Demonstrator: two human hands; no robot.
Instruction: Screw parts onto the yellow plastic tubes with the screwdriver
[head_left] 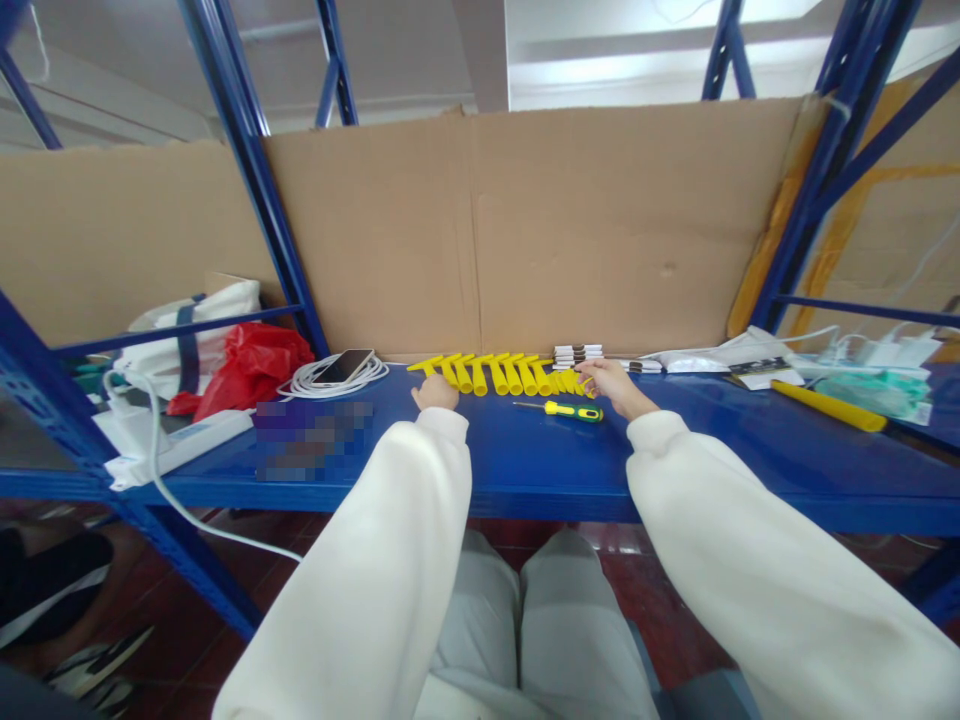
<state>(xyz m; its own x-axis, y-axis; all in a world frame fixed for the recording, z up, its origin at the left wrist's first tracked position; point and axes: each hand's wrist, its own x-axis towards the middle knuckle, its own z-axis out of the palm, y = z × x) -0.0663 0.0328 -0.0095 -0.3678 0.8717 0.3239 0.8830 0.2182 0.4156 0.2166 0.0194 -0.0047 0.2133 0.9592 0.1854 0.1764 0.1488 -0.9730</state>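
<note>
Several yellow plastic parts (495,373) lie in a row on the blue shelf (525,460), close to the cardboard back wall. My left hand (435,391) rests curled on the shelf just in front of the row's left end; its fingers are tucked under and hidden. My right hand (609,381) reaches the row's right end and its fingers close on one yellow part there. A yellow and green screwdriver (566,408) lies on the shelf between my hands. Both arms wear white sleeves.
A phone (343,367) lies on a coiled white cable (330,380) at the left, beside a red bag (251,365) and a white power strip (187,440). Small stacked black-and-white pieces (577,353) sit behind my right hand. Papers, a yellow rod (829,406) and chargers are at right.
</note>
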